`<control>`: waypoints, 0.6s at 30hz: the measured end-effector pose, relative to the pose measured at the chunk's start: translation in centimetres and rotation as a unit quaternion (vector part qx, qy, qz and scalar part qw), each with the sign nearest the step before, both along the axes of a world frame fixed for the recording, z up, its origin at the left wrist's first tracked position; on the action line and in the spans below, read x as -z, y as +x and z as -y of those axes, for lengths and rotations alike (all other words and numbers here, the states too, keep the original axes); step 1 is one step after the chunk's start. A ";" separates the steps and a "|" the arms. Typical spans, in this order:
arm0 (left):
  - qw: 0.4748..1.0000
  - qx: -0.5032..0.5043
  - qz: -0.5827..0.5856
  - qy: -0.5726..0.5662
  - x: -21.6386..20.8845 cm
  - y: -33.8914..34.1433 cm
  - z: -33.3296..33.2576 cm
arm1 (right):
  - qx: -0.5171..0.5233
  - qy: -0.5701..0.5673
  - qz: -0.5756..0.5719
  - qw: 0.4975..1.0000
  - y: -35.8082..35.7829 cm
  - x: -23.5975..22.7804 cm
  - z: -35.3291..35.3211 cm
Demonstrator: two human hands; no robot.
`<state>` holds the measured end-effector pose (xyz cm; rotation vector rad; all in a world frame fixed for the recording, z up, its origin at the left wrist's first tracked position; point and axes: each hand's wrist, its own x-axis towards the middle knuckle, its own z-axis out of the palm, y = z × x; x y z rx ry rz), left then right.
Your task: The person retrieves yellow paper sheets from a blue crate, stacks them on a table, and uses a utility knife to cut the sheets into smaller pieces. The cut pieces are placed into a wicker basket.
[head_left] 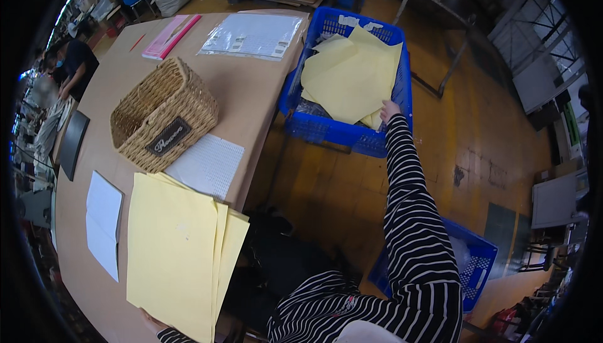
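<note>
My right arm, in a black-and-white striped sleeve, reaches out to a blue plastic crate [384, 145] beyond the table's right edge. My right hand [389, 111] is closed on the near right corner of a yellow paper sheet [352, 76] lying in the crate. Crumpled clear plastic shows beneath that sheet. On the near part of the table lies a stack of yellow paper sheets [173, 249], slightly fanned at its right side. My left hand [151, 322] is at the stack's near edge, its fingers mostly hidden.
A woven basket [182, 114] with a dark label stands on the brown table [245, 101]. Around it lie a gridded white sheet [210, 164], an opened white booklet [103, 224], a pink packet [171, 37] and plastic-covered sheets [251, 35]. Another blue crate [480, 274] sits at lower right. People work at far left.
</note>
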<state>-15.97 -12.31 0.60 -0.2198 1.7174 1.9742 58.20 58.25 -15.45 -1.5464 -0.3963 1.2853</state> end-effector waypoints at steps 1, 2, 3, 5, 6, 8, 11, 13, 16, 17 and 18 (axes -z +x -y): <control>1.000 -0.006 -0.009 -0.014 -0.2 0.1 -0.1 | 0.000 -0.110 0.088 0.990 2.7 1.0 0.2; 0.999 -0.013 -0.018 -0.033 -0.2 0.3 -0.4 | 0.021 -0.105 0.033 0.994 3.4 2.4 -0.1; 0.998 -0.022 -0.029 -0.048 -0.3 0.4 -0.6 | 0.042 -0.100 -0.023 0.994 3.9 3.3 -0.4; 0.996 -0.032 -0.036 -0.077 -0.3 0.9 -1.1 | 0.059 -0.119 0.029 0.991 3.9 4.4 -1.4; 0.994 -0.039 -0.039 -0.089 -0.3 1.2 -1.5 | 0.060 -0.126 0.046 0.989 3.7 4.6 -2.0; 0.991 -0.048 -0.045 -0.118 -0.4 1.8 -2.3 | 0.023 -0.051 0.171 0.984 3.4 4.4 -3.6; 0.986 -0.062 -0.044 -0.151 -0.6 2.5 -3.7 | 0.023 -0.052 0.245 0.968 3.6 3.9 -5.1; 0.983 -0.068 -0.044 -0.166 -0.8 2.9 -4.6 | 0.043 -0.039 0.190 0.980 3.4 3.8 -5.8; 0.978 -0.074 -0.046 -0.189 -1.2 3.2 -5.7 | 0.077 -0.020 0.103 0.992 2.8 4.5 -6.7; 0.977 -0.075 -0.048 -0.194 -1.2 3.3 -6.0 | 0.100 -0.033 0.071 0.992 2.8 5.0 -6.8; 0.975 -0.073 -0.048 -0.203 -1.3 3.3 -6.4 | 0.112 -0.010 0.042 0.993 2.8 5.5 -7.0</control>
